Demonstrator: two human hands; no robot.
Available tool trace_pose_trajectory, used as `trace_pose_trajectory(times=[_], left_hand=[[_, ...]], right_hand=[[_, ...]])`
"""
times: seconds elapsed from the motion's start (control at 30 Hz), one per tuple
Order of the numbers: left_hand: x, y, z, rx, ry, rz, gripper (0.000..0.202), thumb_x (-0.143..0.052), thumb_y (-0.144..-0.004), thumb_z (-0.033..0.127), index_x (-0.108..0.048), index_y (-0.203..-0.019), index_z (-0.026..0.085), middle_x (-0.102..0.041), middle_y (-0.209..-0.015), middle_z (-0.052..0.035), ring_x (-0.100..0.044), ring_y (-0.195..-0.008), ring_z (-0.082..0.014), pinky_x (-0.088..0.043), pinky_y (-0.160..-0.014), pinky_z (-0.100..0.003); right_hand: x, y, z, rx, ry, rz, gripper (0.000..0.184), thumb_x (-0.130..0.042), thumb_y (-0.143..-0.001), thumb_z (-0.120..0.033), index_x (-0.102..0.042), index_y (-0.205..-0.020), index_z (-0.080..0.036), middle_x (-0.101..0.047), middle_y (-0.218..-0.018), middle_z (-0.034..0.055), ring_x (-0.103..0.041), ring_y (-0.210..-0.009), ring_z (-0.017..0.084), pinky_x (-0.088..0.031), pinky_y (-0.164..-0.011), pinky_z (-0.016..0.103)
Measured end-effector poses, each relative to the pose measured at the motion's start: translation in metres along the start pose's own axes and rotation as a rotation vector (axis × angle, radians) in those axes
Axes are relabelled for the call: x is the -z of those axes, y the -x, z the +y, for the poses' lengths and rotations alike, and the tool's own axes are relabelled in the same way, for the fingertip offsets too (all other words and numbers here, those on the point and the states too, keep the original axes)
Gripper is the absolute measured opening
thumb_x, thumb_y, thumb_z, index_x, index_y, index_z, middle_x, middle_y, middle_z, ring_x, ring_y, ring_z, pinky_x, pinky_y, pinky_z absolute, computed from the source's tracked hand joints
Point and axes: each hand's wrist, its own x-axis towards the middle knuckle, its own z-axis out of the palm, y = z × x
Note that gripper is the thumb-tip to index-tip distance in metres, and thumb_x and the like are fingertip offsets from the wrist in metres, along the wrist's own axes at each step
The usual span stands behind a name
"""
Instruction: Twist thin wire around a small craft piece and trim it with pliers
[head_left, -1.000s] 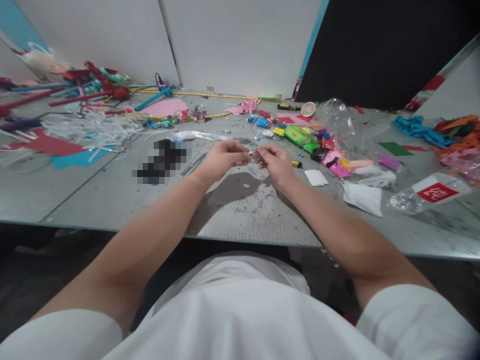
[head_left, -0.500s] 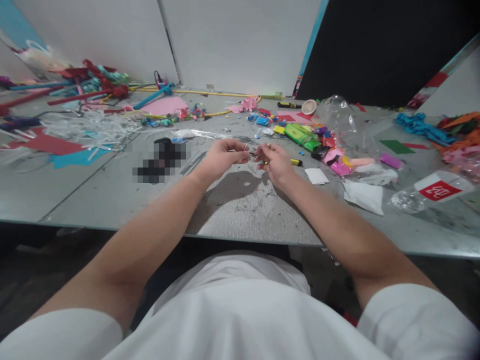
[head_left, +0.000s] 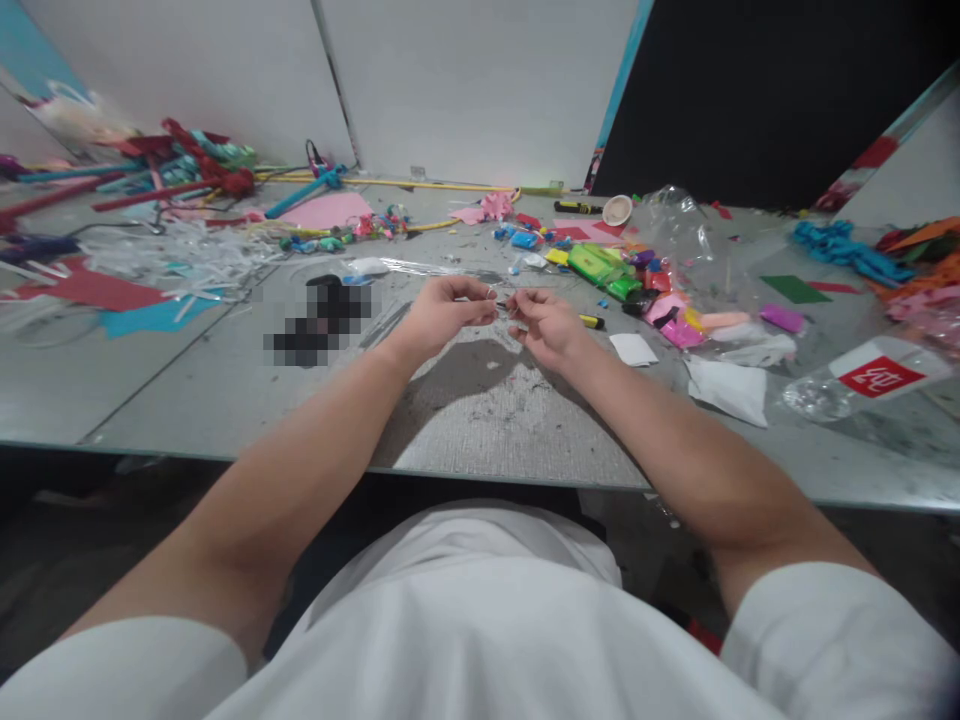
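My left hand (head_left: 442,312) and my right hand (head_left: 544,322) are held together just above the grey table (head_left: 150,400), fingertips almost touching. Both pinch a tiny thin object (head_left: 504,303) between them; it is too small to name. The fingers of each hand are curled in a pinch. Directly below the hands the tabletop is speckled with small dark scraps (head_left: 495,400).
Craft clutter rings the hands: green and pink clay pieces (head_left: 600,272), a yellow-tipped marker (head_left: 592,321), white paper scraps (head_left: 726,388), a lying plastic bottle with a red label (head_left: 862,380), shredded white strips (head_left: 180,260), pink paper (head_left: 330,210). A blurred dark patch (head_left: 319,320) lies left.
Both hands have drifted slightly up and away while staying pinched together on the small object. The view has shifted a little.
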Motion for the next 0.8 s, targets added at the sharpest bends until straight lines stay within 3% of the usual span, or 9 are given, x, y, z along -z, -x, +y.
trace_pose_trajectory(times=[0.23,0.5,0.7,0.8], left_hand=[[0.008,-0.008,-0.008,-0.059,0.053,-0.039,0.014,-0.085,-0.074,0.004,-0.076,-0.08,0.013,-0.073,-0.072,-0.0007,-0.073,-0.069,-0.0124,-0.062,-0.081,-0.032],[0.005,-0.002,-0.002,-0.082,0.011,-0.051,0.019,-0.092,-0.072,0.012,-0.076,-0.083,0.012,-0.075,-0.078,-0.0027,-0.074,-0.075,-0.0146,-0.063,-0.089,-0.037],[0.006,-0.003,-0.004,-0.095,0.02,-0.067,0.021,-0.093,-0.069,0.012,-0.076,-0.081,0.012,-0.076,-0.08,-0.0028,-0.074,-0.075,-0.0146,-0.063,-0.087,-0.037],[0.006,-0.004,-0.005,-0.089,0.031,-0.069,0.016,-0.089,-0.072,0.009,-0.077,-0.081,0.013,-0.076,-0.077,-0.0025,-0.074,-0.074,-0.0144,-0.063,-0.085,-0.035]], right_hand=[[0.006,0.004,-0.012,-0.033,-0.067,-0.216,0.027,-0.089,-0.084,-0.034,-0.065,-0.079,-0.023,-0.066,-0.084,-0.0029,-0.062,-0.085,0.013,-0.052,-0.077,0.028],[0.005,0.004,-0.013,-0.064,-0.059,-0.157,0.02,-0.075,-0.094,-0.03,-0.064,-0.079,-0.023,-0.066,-0.084,-0.0011,-0.062,-0.083,0.015,-0.052,-0.079,0.032],[0.011,0.004,-0.016,-0.113,-0.043,-0.253,0.018,-0.076,-0.092,-0.026,-0.067,-0.077,-0.022,-0.067,-0.082,-0.0001,-0.064,-0.082,0.016,-0.056,-0.083,0.036],[0.01,0.002,-0.013,-0.113,-0.036,-0.207,0.019,-0.078,-0.092,-0.031,-0.067,-0.08,-0.022,-0.068,-0.082,-0.0006,-0.066,-0.08,0.015,-0.057,-0.083,0.036]])
